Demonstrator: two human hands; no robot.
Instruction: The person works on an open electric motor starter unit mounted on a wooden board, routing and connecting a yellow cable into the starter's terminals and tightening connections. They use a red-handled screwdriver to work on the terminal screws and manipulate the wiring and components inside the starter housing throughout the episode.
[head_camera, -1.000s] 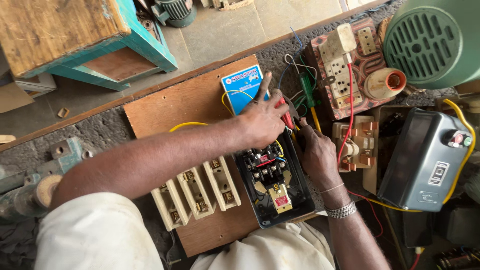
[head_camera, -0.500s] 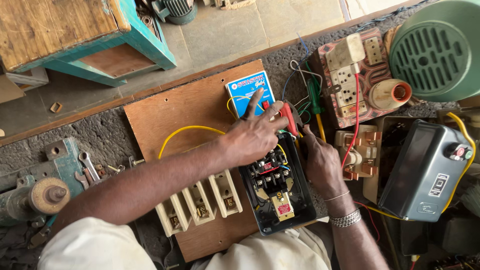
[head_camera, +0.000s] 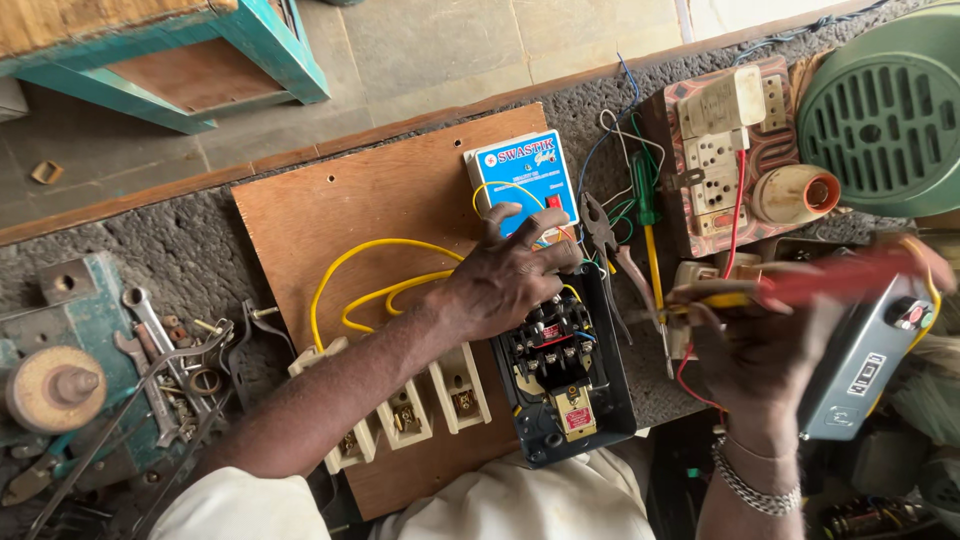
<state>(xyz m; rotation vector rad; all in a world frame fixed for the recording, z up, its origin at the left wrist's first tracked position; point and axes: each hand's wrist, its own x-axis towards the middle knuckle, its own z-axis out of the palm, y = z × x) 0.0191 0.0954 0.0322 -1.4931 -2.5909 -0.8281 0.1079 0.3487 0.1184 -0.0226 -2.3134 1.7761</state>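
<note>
The left hand (head_camera: 510, 275) lies palm down on the wooden board (head_camera: 350, 215), reaching in from the lower left with the forearm straight. Its fingers are spread and bent. The fingertips press on the lower edge of the blue box (head_camera: 520, 175) and on the top of the black starter (head_camera: 560, 370), where a yellow wire (head_camera: 375, 265) runs under the hand. It grips nothing that I can see; what is under the palm is hidden.

The right hand (head_camera: 755, 345) is raised off the bench, to the right of the starter, and it is closed around a red tool (head_camera: 850, 270). Both are strongly blurred, so the kind of tool and its tip I cannot make out. A bracelet (head_camera: 755, 485) is on this wrist. Pliers (head_camera: 605, 240) lie between the two hands. The green motor (head_camera: 885, 105) is cut off at the right edge.
</note>
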